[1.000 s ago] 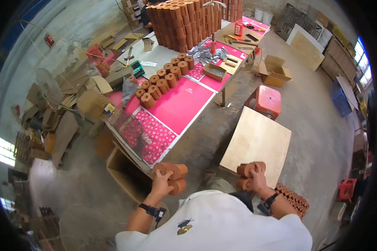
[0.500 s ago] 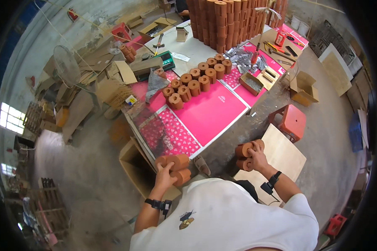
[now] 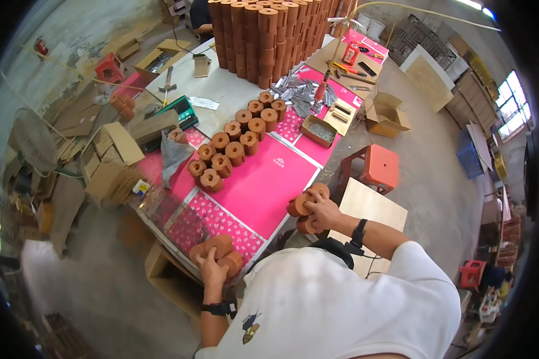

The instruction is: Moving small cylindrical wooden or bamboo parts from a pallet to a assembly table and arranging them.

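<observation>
My left hand (image 3: 212, 267) is closed around a bunch of reddish-brown grooved cylinders (image 3: 220, 243), over the near left corner of the pink-topped table (image 3: 272, 185). A second bunch of the same cylinders (image 3: 297, 206) is gripped by my right hand (image 3: 322, 213), just off the table's near right edge. My fingers spread across each bunch, so parts of the pieces are hidden. Farther in on the table, a double row of upright cylinders (image 3: 235, 154) with holes in their tops runs diagonally away from me.
A tall stack of cylinders (image 3: 268, 48) stands at the far end. Grey metal strips (image 3: 305, 96), a small box of metal bits (image 3: 318, 131), a hammer (image 3: 168, 85) and a green case (image 3: 185, 113) lie about. A red stool (image 3: 380, 166) and a pale board (image 3: 374, 209) are at the right.
The view has swung to the right. Both hands, each with its bunch of cylinders, have come closer to the table; the left one is now over its near corner.
</observation>
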`<state>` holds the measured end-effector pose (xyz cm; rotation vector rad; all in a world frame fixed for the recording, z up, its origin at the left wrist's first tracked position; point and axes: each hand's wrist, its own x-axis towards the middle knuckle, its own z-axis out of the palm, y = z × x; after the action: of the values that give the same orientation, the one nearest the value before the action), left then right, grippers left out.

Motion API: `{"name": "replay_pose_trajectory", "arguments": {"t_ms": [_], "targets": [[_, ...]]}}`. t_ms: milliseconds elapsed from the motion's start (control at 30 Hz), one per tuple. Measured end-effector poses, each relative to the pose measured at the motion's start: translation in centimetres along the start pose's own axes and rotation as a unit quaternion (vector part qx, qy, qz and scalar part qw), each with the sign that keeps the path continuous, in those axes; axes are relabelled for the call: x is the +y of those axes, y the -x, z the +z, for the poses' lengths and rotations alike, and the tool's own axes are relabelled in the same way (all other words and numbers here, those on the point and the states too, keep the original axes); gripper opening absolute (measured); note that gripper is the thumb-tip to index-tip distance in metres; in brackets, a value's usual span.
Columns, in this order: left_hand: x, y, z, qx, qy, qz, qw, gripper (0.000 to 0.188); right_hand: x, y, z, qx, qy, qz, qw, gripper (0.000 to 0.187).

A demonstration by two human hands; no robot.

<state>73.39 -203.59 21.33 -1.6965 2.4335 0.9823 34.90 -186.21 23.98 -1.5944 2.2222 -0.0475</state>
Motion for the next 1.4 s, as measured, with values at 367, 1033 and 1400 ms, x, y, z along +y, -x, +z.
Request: {"name": "replay_pose_trajectory", "arguments": {"t_ms": [367,1033,1400], "targets": [[4.5,-1.9,3.4,0.043,-0.049,-0.101,0.993,0.064,2.3,-10.8,-3.5,-0.045,0.023,-0.097,0.994,0.056],[3.6,-2.0,4.8,0.08,-0.091,-0.129,0.984,0.062,5.1,-19.9,1.6,-0.035,0.095,-0.235,0.967,0.041],[2.6,-2.2,5.2,0.049,-0.066,-0.187,0.979,0.068,4.9,-19.6,1.2,-0.049,0.108,-0.238,0.964,0.056]]}}
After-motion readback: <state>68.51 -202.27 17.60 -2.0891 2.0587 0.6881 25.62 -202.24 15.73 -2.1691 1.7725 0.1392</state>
